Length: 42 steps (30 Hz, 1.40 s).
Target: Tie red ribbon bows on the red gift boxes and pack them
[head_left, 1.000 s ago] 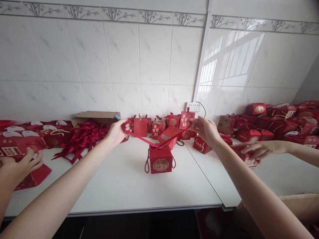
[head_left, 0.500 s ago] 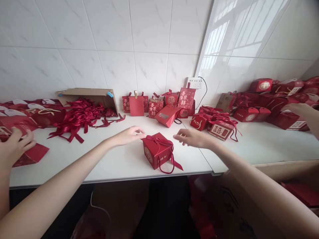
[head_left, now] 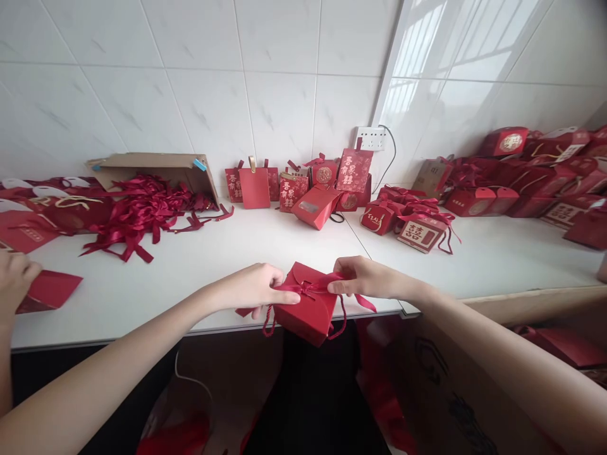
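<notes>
Head view: red gift box (head_left: 308, 311) sits at the front edge of the white table (head_left: 156, 297), partly overhanging it, turned corner-first toward the wearer, rounded flap up. It's roughly cubic, with no clear long axis. The ribbon (head_left: 308, 289) across its top runs left-right, parallel to that edge. Left hand (head_left: 256, 287) pinches the ribbon's left side, fingers closed tight; right hand (head_left: 365, 278) does the same on the right side. Loose ribbon pile (head_left: 142, 212) at table's back left; another person's hand (head_left: 14, 278) at its far left.
</notes>
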{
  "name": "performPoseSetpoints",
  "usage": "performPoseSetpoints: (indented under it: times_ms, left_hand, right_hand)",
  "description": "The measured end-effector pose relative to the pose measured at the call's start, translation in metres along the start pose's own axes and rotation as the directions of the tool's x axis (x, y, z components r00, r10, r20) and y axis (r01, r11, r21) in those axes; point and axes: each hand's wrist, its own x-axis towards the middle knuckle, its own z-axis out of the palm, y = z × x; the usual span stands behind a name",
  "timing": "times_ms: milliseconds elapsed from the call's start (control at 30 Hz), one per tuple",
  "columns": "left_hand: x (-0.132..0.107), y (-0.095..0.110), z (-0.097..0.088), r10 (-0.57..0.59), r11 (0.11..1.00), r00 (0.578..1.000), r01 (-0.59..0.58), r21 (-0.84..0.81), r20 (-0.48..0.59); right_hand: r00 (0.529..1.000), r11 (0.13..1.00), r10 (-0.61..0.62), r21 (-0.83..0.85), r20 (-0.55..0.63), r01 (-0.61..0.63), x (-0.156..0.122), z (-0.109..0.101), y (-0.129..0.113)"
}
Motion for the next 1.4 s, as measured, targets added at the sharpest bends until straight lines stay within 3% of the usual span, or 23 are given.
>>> performPoseSetpoints:
  times_ms: [167, 300, 433, 700, 867, 1033, 1133, 1267, 1333, 1400]
  left_hand:
    - [-0.002, 0.008, 0.015, -0.057, 0.989, 0.994, 0.043, -0.144, -0.094]
    - [0.001, 0.010, 0.019, 0.044, 0.958, 0.998, -0.031, -0.285, 0.037]
    - [0.001, 0.011, 0.018, 0.152, 0.881, 0.975, -0.060, -0.469, 0.160]
    - [0.000, -0.006, 0.023, 0.224, 0.819, 0.960, -0.092, -0.567, 0.168]
    - [0.002, -0.024, 0.032, 0.244, 0.792, 0.961, -0.121, -0.599, 0.130]
    - [0.008, -0.029, 0.040, 0.247, 0.699, 0.969, -0.175, -0.693, 0.005]
    - [0.011, -0.023, 0.040, 0.196, 0.656, 0.979, -0.176, -0.734, -0.060]
    - [0.008, -0.013, 0.034, 0.126, 0.694, 0.989, -0.142, -0.706, -0.075]
    - [0.005, -0.010, 0.030, 0.123, 0.732, 0.991, -0.125, -0.670, -0.051]
    - [0.003, -0.007, 0.027, 0.112, 0.761, 0.993, -0.113, -0.638, -0.042]
  right_hand:
    - [0.993, 0.979, 0.118, 0.167, 0.000, -0.116, -0.016, 0.011, -0.004]
    - [0.983, 0.944, 0.151, 0.310, -0.100, -0.113, -0.016, 0.012, -0.005]
    - [0.976, 0.916, 0.159, 0.390, -0.148, -0.090, -0.017, 0.008, -0.002]
    - [0.988, 0.944, 0.131, 0.315, -0.076, -0.101, -0.027, 0.013, 0.014]
    - [0.988, 0.818, 0.150, 0.566, -0.033, -0.105, -0.029, 0.020, 0.020]
    - [0.991, 0.705, 0.135, 0.702, 0.004, -0.099, -0.023, 0.023, 0.026]
    - [0.990, 0.755, 0.141, 0.650, -0.028, -0.089, -0.018, 0.018, 0.029]
    - [0.988, 0.906, 0.149, 0.396, 0.038, -0.152, -0.020, 0.000, 0.019]
    - [0.997, 0.936, 0.070, 0.344, 0.027, -0.075, -0.023, -0.008, 0.009]
    - [0.997, 0.924, -0.069, 0.375, -0.036, 0.078, -0.024, -0.010, 0.000]
